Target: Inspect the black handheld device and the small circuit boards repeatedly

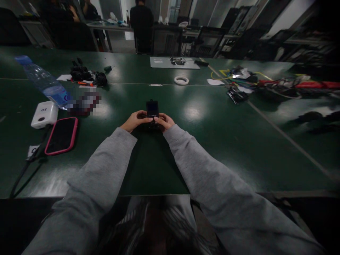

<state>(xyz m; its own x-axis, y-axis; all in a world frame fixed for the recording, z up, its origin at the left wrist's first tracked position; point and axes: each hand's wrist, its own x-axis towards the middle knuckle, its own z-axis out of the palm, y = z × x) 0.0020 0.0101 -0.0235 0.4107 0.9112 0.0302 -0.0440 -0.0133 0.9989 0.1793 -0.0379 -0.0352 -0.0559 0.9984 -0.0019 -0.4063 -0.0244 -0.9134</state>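
Grey sleeves (90, 184), black device (152, 107) between fingers (145, 120), seemingly held

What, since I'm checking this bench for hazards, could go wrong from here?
The small black device is held by the fingertips of both the left hand and the right hand, so it might slip if one lets go.
The black cable runs to the near table edge on the left; a sleeve could catch it and perhaps tug the white box.
The water bottle is near the pink-edged phone; a leak could wet it.
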